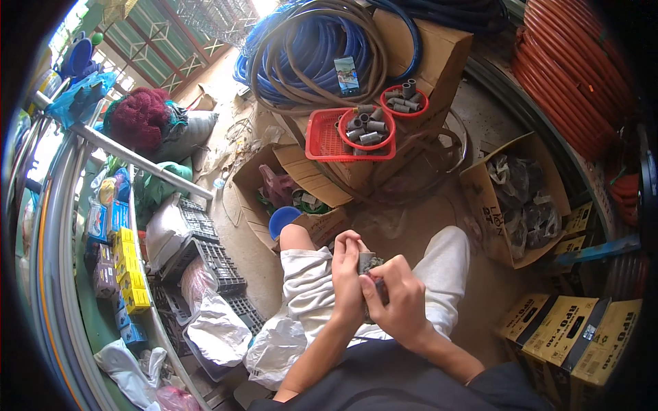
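Note:
My two hands meet above my lap. My left hand (pixel 347 284) is wrapped round a grey plastic pipe fitting (pixel 367 260), whose upper end shows between the hands. My right hand (pixel 399 296) is closed against the fitting's side, its fingers bent toward a rough dark-grey wad. What exactly the right fingers pinch is mostly hidden. Ahead, a round red basket (pixel 393 137) filled with similar grey fittings (pixel 363 129) sits on a flat red tray (pixel 319 140). Behind it to the right stands a second round red basket (pixel 423 108) with more fittings.
A cardboard box under the baskets also bears coiled blue hose (pixel 267 51) and a phone (pixel 347 75). Open cartons (pixel 473 185) stand right and ahead, near a blue bowl (pixel 282 220). Orange pipe coils (pixel 562 75) lie far right. Left are black crates (pixel 216 264) and yellow boxes (pixel 130 270).

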The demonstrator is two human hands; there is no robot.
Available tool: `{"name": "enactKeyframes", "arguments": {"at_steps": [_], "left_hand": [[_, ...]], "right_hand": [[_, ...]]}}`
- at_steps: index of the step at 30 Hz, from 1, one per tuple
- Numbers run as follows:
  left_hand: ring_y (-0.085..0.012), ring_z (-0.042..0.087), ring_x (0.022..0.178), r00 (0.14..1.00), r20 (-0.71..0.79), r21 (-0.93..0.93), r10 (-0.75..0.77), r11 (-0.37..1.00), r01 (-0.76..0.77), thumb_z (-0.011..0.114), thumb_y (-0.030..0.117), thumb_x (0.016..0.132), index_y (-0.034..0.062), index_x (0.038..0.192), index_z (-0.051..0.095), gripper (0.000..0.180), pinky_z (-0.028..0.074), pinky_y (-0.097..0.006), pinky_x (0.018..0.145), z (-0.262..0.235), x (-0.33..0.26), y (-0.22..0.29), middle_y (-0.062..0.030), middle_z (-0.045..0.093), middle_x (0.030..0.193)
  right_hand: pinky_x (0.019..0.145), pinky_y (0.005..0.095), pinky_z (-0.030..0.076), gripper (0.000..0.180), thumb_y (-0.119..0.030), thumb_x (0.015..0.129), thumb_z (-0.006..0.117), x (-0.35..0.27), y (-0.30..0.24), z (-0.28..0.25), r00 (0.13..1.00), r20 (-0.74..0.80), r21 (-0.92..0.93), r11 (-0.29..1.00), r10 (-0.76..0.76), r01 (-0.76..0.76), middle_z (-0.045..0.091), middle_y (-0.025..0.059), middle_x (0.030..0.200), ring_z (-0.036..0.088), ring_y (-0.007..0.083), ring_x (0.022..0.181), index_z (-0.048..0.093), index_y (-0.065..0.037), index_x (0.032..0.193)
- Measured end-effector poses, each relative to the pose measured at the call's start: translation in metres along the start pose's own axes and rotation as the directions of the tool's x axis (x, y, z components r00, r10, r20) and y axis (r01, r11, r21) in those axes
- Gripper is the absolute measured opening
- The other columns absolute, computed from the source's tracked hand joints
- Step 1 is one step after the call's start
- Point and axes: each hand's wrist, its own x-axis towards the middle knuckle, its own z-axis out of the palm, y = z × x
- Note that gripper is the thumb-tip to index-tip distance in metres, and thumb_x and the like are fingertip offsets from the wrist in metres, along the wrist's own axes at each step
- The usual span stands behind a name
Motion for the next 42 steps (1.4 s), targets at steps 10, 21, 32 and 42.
{"name": "enactKeyframes", "arguments": {"at_steps": [10,21,32,42], "left_hand": [[-0.0064,0.047,0.076,0.987,0.032,-0.08,-0.155,0.984,0.157,0.045,0.023,0.109,0.0132,0.113,0.051,0.012,0.043,-0.022,0.067,-0.008,-0.003,0.015,0.0025,0.049,0.086],[-0.0077,0.053,0.081,0.976,0.069,-0.015,-0.209,0.977,0.21,0.04,0.024,0.111,0.0135,0.11,0.05,0.015,0.047,-0.024,0.07,0.0,-0.021,0.028,0.0013,0.05,0.092],[-0.0088,0.051,0.083,0.991,-0.121,0.037,0.057,0.998,-0.052,0.042,0.022,0.11,0.0108,0.115,0.052,0.015,0.045,-0.024,0.074,0.008,-0.043,0.007,-0.0004,0.051,0.095],[-0.007,0.043,0.067,0.972,-0.1,0.082,0.212,0.976,-0.204,0.042,0.022,0.11,0.0112,0.106,0.05,0.014,0.038,-0.023,0.06,0.02,-0.031,0.02,0.0024,0.045,0.078]], "right_hand": [[0.06,0.0417,0.05,0.018,-0.02,0.088,0.074,-0.012,0.008,0.012,0.983,0.075,0.068,0.985,-0.165,0.16,0.054,0.0095,0.08,0.06,0.0294,0.07,0.06,-0.009,0.088],[0.058,0.0352,0.049,0.018,-0.016,0.091,0.074,0.021,0.025,-0.007,0.981,0.126,0.234,0.965,-0.149,0.117,0.058,0.0103,0.083,0.059,0.0239,0.065,0.06,-0.004,0.091],[0.058,0.0358,0.051,0.019,-0.019,0.086,0.079,0.025,0.032,-0.005,0.956,0.104,0.311,0.922,-0.276,0.233,0.062,0.0096,0.084,0.062,0.0245,0.07,0.064,-0.009,0.092],[0.058,0.0312,0.049,0.019,-0.018,0.091,0.076,0.007,0.022,0.001,0.99,0.008,0.471,0.874,-0.142,0.121,0.061,0.0114,0.086,0.061,0.021,0.066,0.061,-0.006,0.095]]}}
